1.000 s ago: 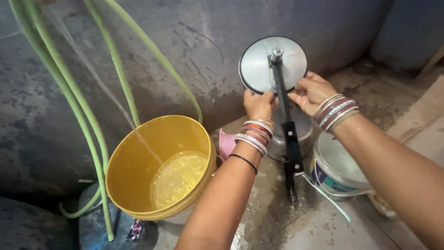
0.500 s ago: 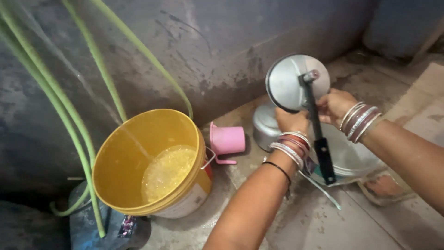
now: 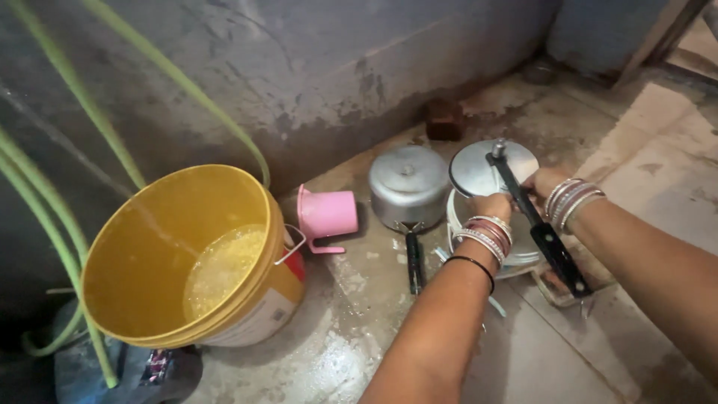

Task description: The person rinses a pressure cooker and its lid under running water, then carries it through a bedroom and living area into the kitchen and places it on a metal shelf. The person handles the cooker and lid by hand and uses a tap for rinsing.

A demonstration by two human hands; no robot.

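My left hand [image 3: 491,207] and right hand [image 3: 540,185] both clasp the pressure-cooker lid [image 3: 490,168] above a wet concrete floor [image 3: 359,337], beside a stained grey wall [image 3: 299,67].

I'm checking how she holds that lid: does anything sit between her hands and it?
Nothing visible. Both the left hand and right hand grip the lid directly near its black handle, held above a white bucket.

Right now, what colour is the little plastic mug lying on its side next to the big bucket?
Pink; the small plastic mug shows best in the head view.
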